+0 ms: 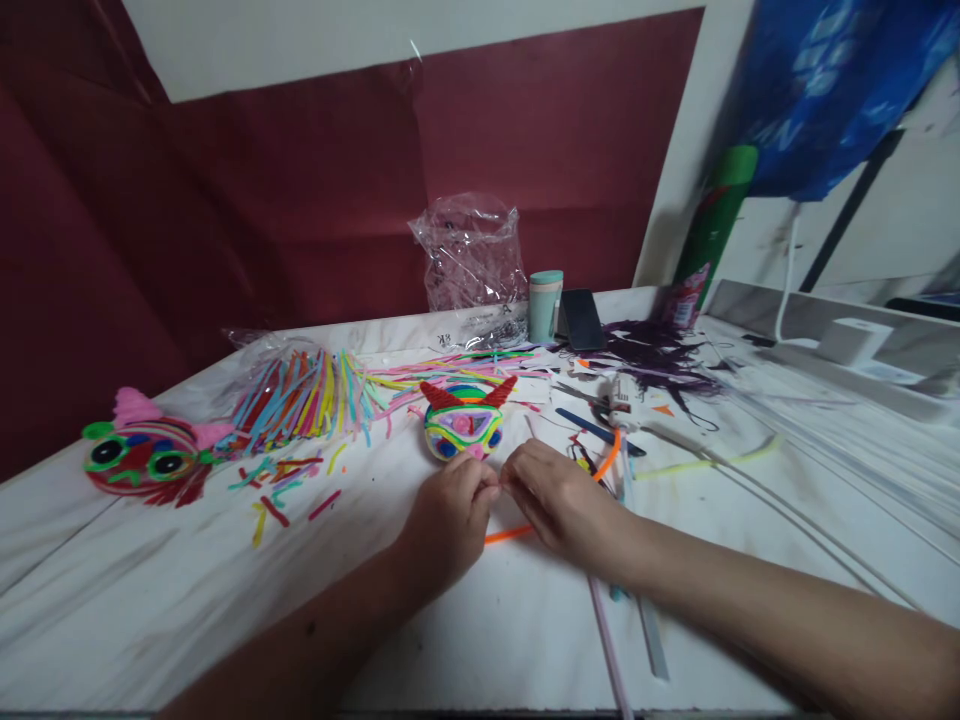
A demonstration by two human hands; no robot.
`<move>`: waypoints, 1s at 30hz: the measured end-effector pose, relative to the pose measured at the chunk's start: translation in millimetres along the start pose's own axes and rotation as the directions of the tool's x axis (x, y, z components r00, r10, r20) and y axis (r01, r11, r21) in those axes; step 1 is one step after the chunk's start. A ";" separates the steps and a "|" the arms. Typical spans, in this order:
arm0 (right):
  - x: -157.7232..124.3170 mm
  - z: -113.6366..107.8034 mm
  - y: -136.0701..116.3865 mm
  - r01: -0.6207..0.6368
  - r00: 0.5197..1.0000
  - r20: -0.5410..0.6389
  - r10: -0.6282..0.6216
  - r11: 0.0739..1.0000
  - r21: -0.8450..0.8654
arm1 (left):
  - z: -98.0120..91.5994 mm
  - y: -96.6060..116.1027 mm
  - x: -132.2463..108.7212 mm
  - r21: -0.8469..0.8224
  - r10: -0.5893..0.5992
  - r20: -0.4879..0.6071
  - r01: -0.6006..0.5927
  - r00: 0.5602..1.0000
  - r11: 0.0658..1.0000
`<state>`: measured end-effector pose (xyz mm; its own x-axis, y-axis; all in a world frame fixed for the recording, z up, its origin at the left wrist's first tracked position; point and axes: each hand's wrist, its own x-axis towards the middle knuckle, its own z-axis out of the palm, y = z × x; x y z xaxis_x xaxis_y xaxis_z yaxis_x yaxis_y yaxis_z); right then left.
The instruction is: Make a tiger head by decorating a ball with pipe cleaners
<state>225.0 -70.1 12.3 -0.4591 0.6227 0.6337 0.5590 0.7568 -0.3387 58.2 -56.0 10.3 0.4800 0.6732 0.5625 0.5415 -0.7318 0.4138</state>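
My left hand (452, 508) and my right hand (551, 492) meet at the middle of the table, fingers pinched together. Whatever lies between the fingertips is too small to make out. Just behind them sits a round, colourful animal head (463, 425) with red horns. An orange pipe cleaner (508, 536) passes beneath my right hand, and an orange length also shows beyond that hand. On the left lies a second colourful figure (142, 458) with big round eyes and pink ears.
Bundled pipe cleaners (300, 400) and cut pieces (276, 510) lie left. Behind stand a plastic bag (474, 265), a green cup (545, 305) and a phone (582, 320). Scissors (581, 395), a glue gun (624, 400), purple strands (649, 352) and white strips (847, 440) lie right.
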 end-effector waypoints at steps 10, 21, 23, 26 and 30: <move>3.3 2.1 -6.0 -0.375 0.881 0.060 0.468 0.618 0.691 | -3.2 17.2 3.7 -0.346 -0.316 -0.069 0.274 0.946 0.897; 0.9 -0.5 -4.5 -0.168 0.985 -0.005 0.172 0.969 0.180 | -1.1 5.0 -2.2 0.026 -0.051 -0.010 0.051 0.999 0.998; 0.1 -0.2 -2.7 -0.018 0.999 0.041 0.016 0.999 0.040 | -1.0 2.2 -4.5 0.136 0.023 0.029 -0.027 0.999 0.990; -2.2 1.8 -1.3 0.055 0.995 0.089 -0.045 0.993 -0.107 | -0.4 -0.1 -6.2 0.219 0.075 0.076 -0.090 0.994 0.972; -3.2 3.0 -1.6 -0.102 0.991 0.076 0.108 0.992 -0.076 | -0.3 1.2 -4.3 0.175 0.085 0.045 -0.092 0.995 0.980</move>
<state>223.5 -72.7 8.7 -0.4473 0.7139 0.5388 0.6538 0.6721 -0.3477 56.6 -59.8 8.6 0.5550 0.6125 0.5629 0.6075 -0.7607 0.2288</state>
